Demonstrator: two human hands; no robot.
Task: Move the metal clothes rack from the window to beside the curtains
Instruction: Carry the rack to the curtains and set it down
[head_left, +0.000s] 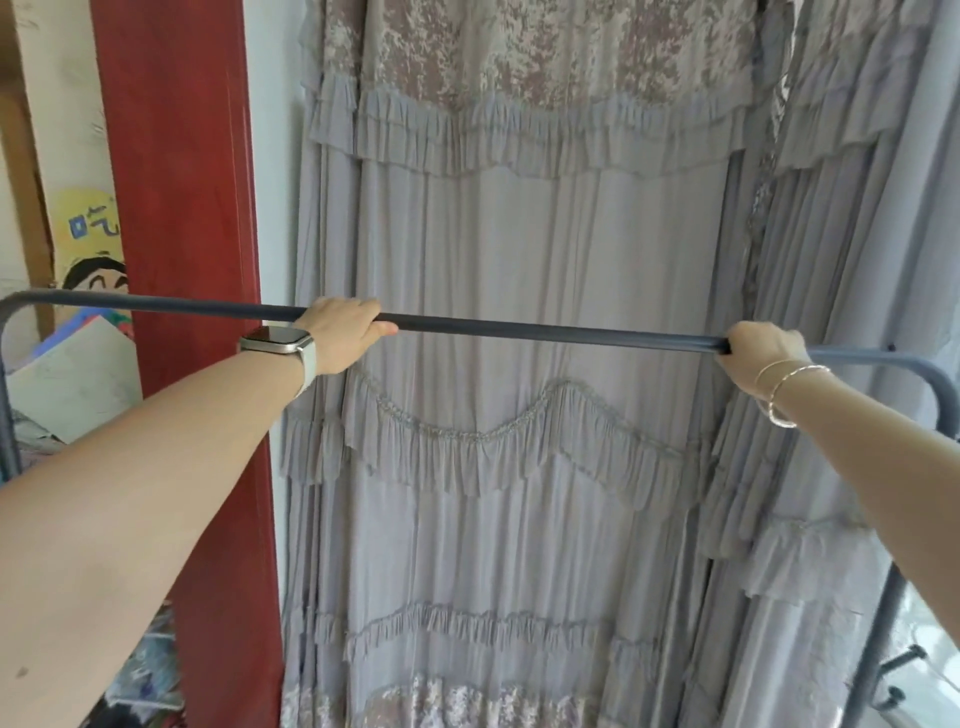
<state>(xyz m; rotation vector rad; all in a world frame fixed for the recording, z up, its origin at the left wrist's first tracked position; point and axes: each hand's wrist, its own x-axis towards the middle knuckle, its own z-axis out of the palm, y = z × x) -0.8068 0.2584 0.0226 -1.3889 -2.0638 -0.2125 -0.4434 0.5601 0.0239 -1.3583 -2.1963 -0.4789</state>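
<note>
Left hand: I am seeing my left hand (345, 332) clenching around the top bar of the metal clothes rack (545, 332), a watch (278, 340) sitting on that wrist.
Right hand: my right hand (761, 356) is gripping the same bar further along, bracelets (779, 389) hanging at the wrist.
Rack: I am holding its bar level, directly in front of the grey ruffled curtains (509, 249).
Left side: a red post (182, 208) is standing beside the curtains.
</note>
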